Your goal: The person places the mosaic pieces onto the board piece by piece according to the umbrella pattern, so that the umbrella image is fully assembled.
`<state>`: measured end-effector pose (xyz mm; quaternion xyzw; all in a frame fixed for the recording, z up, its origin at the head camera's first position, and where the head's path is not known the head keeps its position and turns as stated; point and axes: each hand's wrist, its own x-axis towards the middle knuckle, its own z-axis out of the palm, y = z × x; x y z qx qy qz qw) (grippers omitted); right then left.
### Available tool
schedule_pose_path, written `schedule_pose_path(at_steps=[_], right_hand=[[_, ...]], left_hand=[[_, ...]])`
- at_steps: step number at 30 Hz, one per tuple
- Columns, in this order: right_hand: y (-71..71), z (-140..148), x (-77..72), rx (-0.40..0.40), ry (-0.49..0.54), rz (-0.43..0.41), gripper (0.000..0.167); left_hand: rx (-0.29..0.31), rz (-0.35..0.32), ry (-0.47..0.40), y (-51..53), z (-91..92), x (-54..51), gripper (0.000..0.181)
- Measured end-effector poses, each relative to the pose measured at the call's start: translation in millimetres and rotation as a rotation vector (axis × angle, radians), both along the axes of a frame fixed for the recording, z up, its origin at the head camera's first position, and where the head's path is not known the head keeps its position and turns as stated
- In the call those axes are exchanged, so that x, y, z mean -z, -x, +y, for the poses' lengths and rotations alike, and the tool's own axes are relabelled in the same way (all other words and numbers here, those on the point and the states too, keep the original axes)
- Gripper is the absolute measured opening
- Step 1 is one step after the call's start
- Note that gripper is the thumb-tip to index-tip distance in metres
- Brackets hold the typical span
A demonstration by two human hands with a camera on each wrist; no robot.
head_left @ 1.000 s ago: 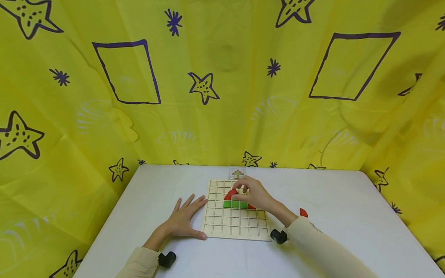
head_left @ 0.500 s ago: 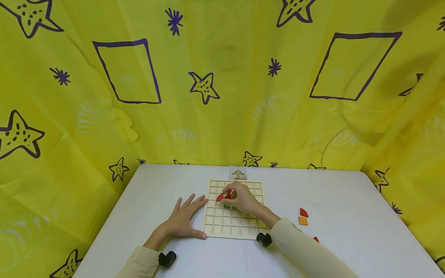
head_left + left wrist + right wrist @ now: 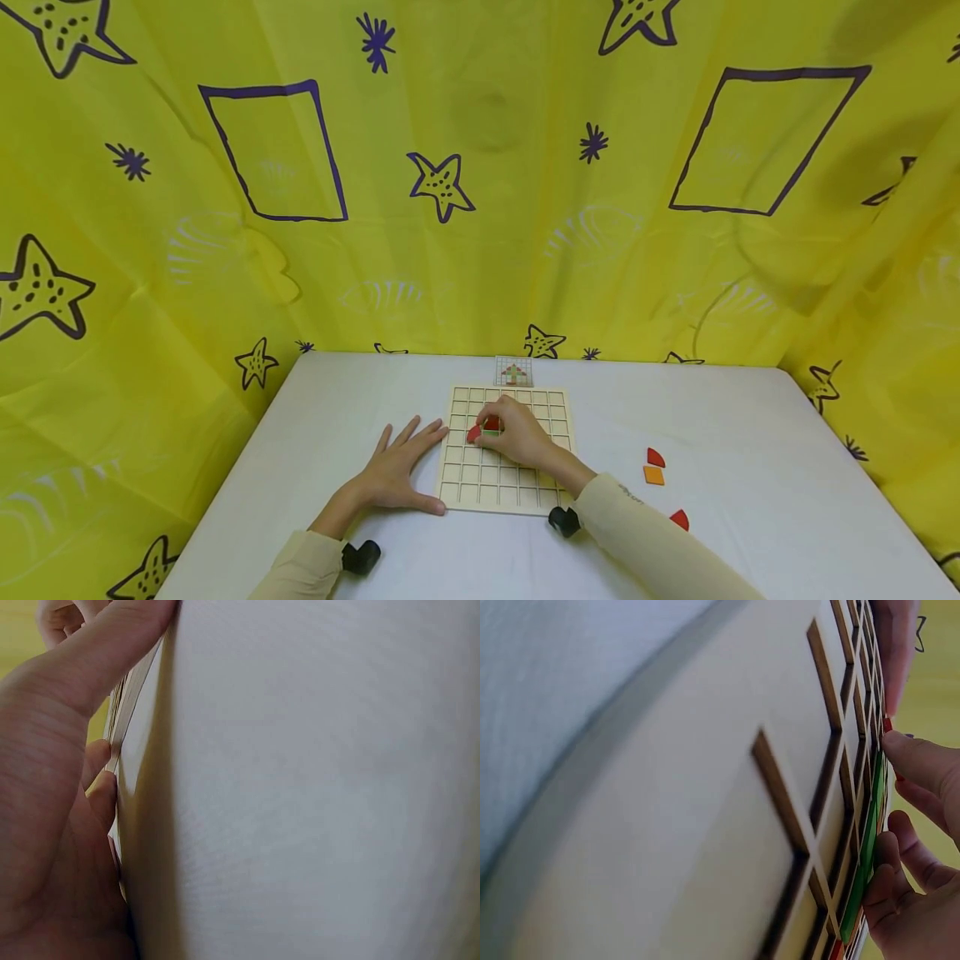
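Left hand (image 3: 401, 471) spreads wide, thumb and a fingertip touching the left edge of the grid board (image 3: 480, 495), while the right hand (image 3: 519, 435), near but apart, pinches a red piece (image 3: 473, 434) at the board's left side, seated or not I cannot tell. It looks light, stiff, maybe slick, so thumb and finger on its rim suit it; low ridges hem the cells, headroom above! Right lie a red wedge (image 3: 679, 520), then an orange square (image 3: 653, 476); beyond the board's far edge, a picture card (image 3: 513, 372).
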<state>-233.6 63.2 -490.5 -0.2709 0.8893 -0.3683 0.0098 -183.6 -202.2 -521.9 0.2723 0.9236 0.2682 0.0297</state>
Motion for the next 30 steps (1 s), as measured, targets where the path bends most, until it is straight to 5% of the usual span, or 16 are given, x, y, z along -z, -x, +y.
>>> schedule_pose_path(at_steps=[8,18,30], right_hand=[[-1.1,-2,0.4,-0.006,-0.038,0.024,0.019],[-2.9,-1,-0.6,-0.012,-0.050,0.013,0.018],[-2.3,-1,0.5,-0.026,-0.040,0.019,0.018]], left_hand=[[0.018,-0.016,-0.012,-3.0,1.3,-7.9,0.118],[-0.025,-0.030,0.048,4.4,-0.2,5.6,0.122],[-0.026,-0.049,0.045,1.8,1.2,-0.4,0.122]])
